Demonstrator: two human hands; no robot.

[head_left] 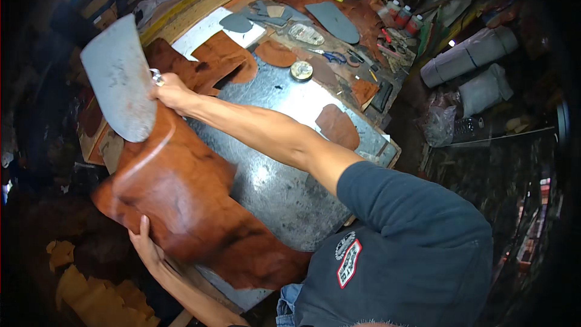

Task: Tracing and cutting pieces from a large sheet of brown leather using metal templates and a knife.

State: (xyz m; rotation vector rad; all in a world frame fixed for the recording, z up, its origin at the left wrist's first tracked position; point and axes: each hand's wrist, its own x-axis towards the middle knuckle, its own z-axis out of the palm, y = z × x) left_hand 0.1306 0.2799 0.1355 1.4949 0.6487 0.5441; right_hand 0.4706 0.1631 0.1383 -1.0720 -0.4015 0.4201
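Observation:
My right hand (167, 92) reaches across to the far left, closed on the edge of a stiff grey rounded template (118, 75), which is raised over the leather. A small shiny silver thing shows at its fingers; I cannot make out what it is. A large reddish-brown piece of leather (181, 188) lies below, slightly blurred, and hangs over the near left table edge. My left hand (147, 245) grips its left edge, thumb on top and the other fingers hidden beneath.
Beneath the leather is a grey metal work surface (284, 206). Toward the back lie a round tin (301, 71), blue-handled pliers (333, 56), another grey template (333, 22), leather scraps (337, 126) and red bottles (403, 17). Pale rolled material (472, 57) stands at the right.

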